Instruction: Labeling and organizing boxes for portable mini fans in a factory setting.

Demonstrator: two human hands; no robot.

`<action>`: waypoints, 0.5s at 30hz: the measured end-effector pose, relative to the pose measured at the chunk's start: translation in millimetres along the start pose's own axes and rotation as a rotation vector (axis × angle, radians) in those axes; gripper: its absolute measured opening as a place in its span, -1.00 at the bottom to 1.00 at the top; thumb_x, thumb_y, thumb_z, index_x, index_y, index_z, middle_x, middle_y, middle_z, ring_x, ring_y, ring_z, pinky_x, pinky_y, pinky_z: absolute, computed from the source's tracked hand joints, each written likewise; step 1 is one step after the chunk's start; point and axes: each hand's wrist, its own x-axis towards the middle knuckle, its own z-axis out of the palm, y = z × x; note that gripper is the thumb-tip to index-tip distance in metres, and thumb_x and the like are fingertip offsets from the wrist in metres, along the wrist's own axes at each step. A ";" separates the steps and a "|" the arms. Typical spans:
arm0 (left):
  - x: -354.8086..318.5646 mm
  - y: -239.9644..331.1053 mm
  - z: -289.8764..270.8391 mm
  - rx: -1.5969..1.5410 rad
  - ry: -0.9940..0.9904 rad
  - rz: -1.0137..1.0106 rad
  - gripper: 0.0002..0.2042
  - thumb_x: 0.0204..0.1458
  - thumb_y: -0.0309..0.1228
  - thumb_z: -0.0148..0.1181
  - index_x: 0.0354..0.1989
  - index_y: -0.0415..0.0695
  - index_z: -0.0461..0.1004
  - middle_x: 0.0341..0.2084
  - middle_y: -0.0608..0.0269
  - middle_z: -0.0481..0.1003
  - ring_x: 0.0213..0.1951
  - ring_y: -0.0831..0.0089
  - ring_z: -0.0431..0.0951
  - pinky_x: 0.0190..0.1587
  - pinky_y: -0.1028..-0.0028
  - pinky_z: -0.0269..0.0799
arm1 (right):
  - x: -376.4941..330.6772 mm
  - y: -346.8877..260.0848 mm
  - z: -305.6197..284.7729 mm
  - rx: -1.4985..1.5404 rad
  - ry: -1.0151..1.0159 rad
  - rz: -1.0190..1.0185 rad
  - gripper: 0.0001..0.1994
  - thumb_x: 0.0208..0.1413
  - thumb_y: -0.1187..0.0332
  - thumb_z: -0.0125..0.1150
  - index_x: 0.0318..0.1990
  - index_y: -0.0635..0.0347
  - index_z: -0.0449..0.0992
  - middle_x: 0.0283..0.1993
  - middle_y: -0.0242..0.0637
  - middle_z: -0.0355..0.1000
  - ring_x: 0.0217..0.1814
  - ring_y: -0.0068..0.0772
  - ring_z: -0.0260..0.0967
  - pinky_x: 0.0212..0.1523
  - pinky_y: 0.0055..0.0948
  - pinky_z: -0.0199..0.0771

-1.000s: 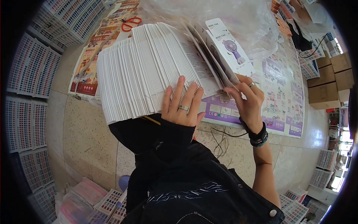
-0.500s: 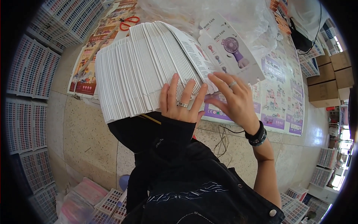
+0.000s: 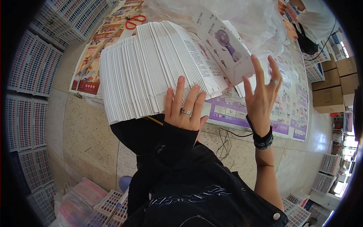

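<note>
A long row of flat-folded white cartons (image 3: pixel 141 70) leans on the table, their edges toward me. My left hand (image 3: pixel 185 108), a ring on one finger, rests with fingers spread on the near right part of the row. Right of the row stands a tilted flat carton (image 3: pixel 228 62) printed with a purple mini fan. My right hand (image 3: pixel 263 96) is raised beside its right edge, fingers apart and thumb close to its lower corner. Whether the fingertips touch it I cannot tell. Another white carton edge (image 3: pixel 240 90) shows partly beneath it.
Red-handled scissors (image 3: pixel 135 22) lie at the far left of the table. Crumpled clear plastic (image 3: pixel 261 22) covers the back. Stacked trays (image 3: pixel 28 64) stand along the left, brown boxes (image 3: pixel 329 81) at the right. A black cable (image 3: pixel 227 142) hangs below the table edge.
My right hand has moved right, away from the row, and its fingers have spread. The printed fan carton has tilted up and shifted left. My left hand has barely moved.
</note>
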 end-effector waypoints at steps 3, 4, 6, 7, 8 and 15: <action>-0.9 -0.7 0.4 0.035 -0.005 0.022 -0.32 -0.39 -0.34 0.53 0.06 -0.10 0.46 0.20 0.22 0.29 0.37 -0.06 0.04 0.29 -0.16 0.06 | -2.6 -18.6 -12.0 0.053 -0.142 -0.246 -0.58 -0.16 0.40 0.46 -0.04 0.10 0.57 0.05 -0.14 0.42 -0.03 -0.15 0.43 -0.19 -0.35 0.46; -1.2 -2.4 2.2 0.048 0.001 0.035 -0.32 -0.38 -0.34 0.53 0.06 -0.10 0.46 0.20 0.22 0.29 0.38 -0.07 0.04 0.29 -0.15 0.07 | -4.2 -21.5 -7.3 0.051 -0.143 -0.244 -0.58 -0.16 0.40 0.46 -0.04 0.10 0.57 0.05 -0.14 0.42 -0.03 -0.15 0.43 -0.19 -0.35 0.46; -1.2 -3.8 3.5 0.061 0.006 0.047 -0.32 -0.38 -0.34 0.53 0.06 -0.10 0.45 0.20 0.23 0.28 0.38 -0.07 0.03 0.29 -0.15 0.08 | -5.3 -22.0 7.0 0.466 -0.406 -0.113 -0.60 -0.16 0.40 0.46 -0.06 0.13 0.58 -0.15 -0.16 0.51 -0.19 -0.18 0.49 -0.24 -0.37 0.48; -1.0 -3.9 3.6 0.065 -0.002 0.048 -0.33 -0.37 -0.34 0.53 0.06 -0.10 0.46 0.21 0.23 0.28 0.38 -0.08 0.02 0.28 -0.15 0.08 | -3.1 -22.0 9.8 0.467 -0.407 -0.112 -0.60 -0.16 0.40 0.46 -0.06 0.13 0.58 -0.15 -0.16 0.51 -0.19 -0.18 0.49 -0.24 -0.37 0.48; -0.8 -3.8 3.7 0.069 -0.009 0.049 -0.33 -0.37 -0.33 0.53 0.06 -0.10 0.46 0.21 0.23 0.27 0.37 -0.10 0.02 0.28 -0.14 0.09 | -1.0 -21.8 12.4 0.485 -0.425 -0.121 -0.60 -0.15 0.41 0.45 -0.06 0.15 0.58 -0.23 -0.17 0.52 -0.27 -0.20 0.50 -0.27 -0.39 0.49; -0.4 -4.8 4.4 0.110 -0.012 0.054 -0.33 -0.36 -0.31 0.53 0.07 -0.07 0.47 0.20 0.24 0.26 0.37 -0.12 0.01 0.28 -0.10 0.11 | 9.1 -12.8 19.7 0.580 -0.529 -0.182 -0.59 -0.12 0.46 0.40 -0.02 0.17 0.58 -0.29 -0.15 0.54 -0.31 -0.24 0.52 -0.31 -0.41 0.50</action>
